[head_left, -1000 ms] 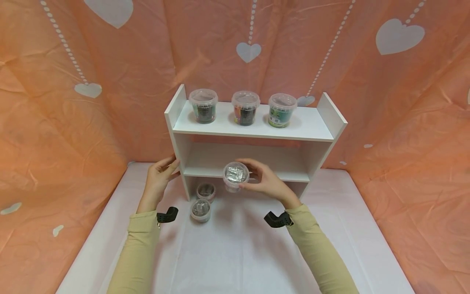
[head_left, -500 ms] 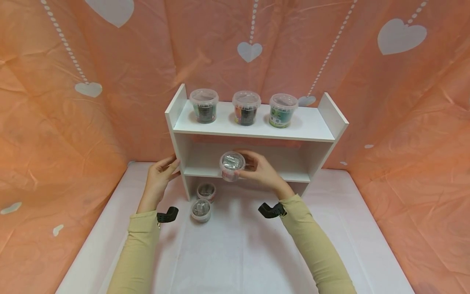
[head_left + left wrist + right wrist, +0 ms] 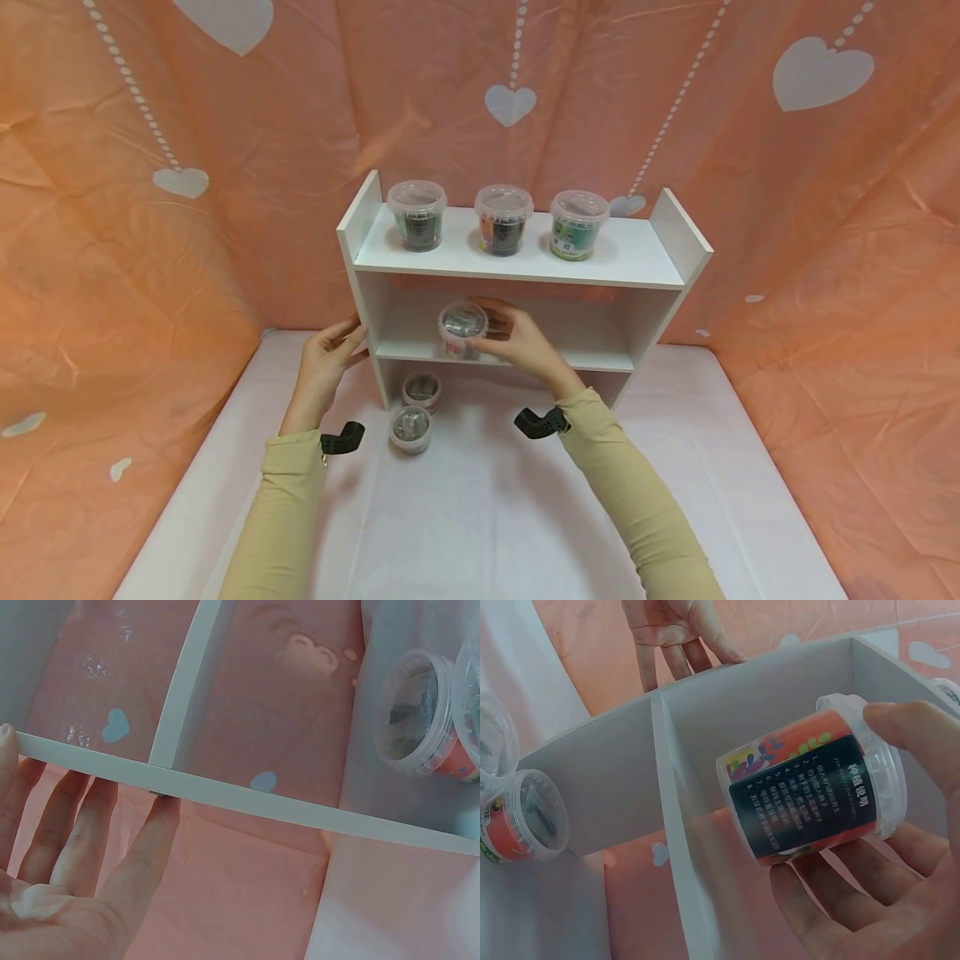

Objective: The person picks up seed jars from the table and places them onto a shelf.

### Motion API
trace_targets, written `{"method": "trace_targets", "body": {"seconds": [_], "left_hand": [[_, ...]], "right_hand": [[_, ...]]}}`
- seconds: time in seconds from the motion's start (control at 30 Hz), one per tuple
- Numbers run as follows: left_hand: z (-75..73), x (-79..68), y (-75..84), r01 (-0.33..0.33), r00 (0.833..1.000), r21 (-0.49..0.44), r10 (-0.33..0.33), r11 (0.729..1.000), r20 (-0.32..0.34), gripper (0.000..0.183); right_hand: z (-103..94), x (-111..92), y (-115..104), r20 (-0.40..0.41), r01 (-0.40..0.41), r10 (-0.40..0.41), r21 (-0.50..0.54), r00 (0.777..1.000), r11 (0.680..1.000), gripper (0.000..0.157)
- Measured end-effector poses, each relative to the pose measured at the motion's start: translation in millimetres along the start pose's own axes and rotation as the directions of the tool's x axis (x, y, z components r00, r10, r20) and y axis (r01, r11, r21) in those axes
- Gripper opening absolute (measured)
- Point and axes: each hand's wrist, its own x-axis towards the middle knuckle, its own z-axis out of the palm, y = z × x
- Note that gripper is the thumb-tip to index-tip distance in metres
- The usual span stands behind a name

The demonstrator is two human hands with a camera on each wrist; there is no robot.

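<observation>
In the head view my right hand [image 3: 521,337] grips a small clear plastic tub [image 3: 462,325] by its lidded rim, at the front of the middle shelf. The right wrist view shows the tub [image 3: 802,787] tilted, with a red label, a dark printed panel and thumb and fingers around its lid end. Whether its base touches the shelf I cannot tell. My left hand [image 3: 328,358] rests against the outer left side of the white shelf unit [image 3: 517,277]. Its fingers [image 3: 142,847] are fairly straight and touch the side panel [image 3: 247,796] in the left wrist view.
Three lidded tubs stand on the top shelf: a left tub [image 3: 417,217], a middle tub [image 3: 503,220] and a right tub [image 3: 578,225]. Two more, a rear tub [image 3: 422,390] and a front tub [image 3: 410,429], stand low by the unit's left side. Orange cloth [image 3: 300,208] hangs behind.
My right hand has moved the tub up, forward and a little left, from in front of the middle shelf to over its front edge. The left hand has stayed in place.
</observation>
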Motion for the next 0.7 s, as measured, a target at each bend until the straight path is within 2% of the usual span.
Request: {"method": "trace_targets", "body": {"seconds": [0.1, 0.33, 0.7], "left_hand": [[0.0, 0.0, -0.6, 0.0, 1.0, -0.001, 0.0, 1.0, 0.002, 0.051], [-1.3, -0.2, -4.0, -0.002, 1.0, 0.009, 0.002, 1.0, 0.004, 0.053], [-1.2, 1.0, -2.9, -0.001, 1.0, -0.001, 0.001, 1.0, 0.002, 0.052]], "right_hand": [[1.7, 2.9, 3.0, -0.004, 0.0, 0.0, -0.016, 1.0, 1.0, 0.059], [3.3, 14.3, 36.9, -0.038, -0.001, -0.001, -0.029, 0.999, 1.0, 0.06], [7.9, 18.5, 41.9, -0.055, -0.034, 0.033, -0.019, 0.998, 0.999, 0.057]]}}
